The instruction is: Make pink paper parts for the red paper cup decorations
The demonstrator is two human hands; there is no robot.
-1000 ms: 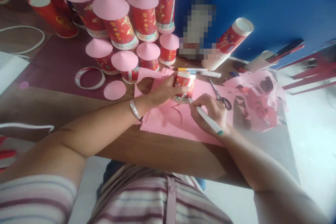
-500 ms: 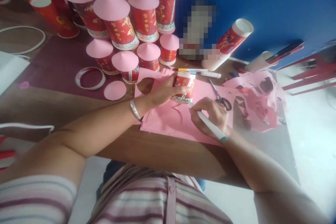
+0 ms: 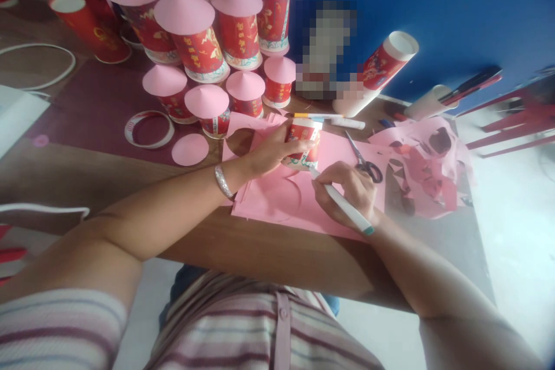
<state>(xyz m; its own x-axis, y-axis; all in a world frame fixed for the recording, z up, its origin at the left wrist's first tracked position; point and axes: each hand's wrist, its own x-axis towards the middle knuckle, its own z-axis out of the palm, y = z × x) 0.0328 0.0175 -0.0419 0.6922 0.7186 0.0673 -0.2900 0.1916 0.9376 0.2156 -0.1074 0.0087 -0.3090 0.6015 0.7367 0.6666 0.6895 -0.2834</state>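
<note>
Down on pink paper, left hand clasps cup, pen alongside

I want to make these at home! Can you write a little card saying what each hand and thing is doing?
left hand: holds a small red cup on the pink paper
right hand: grips a white pen, tip at the cup's bottom edge
nearby: scissors, a pink circle, paper scraps
behind: red cups with pink cone hats
surface: wooden table
</note>
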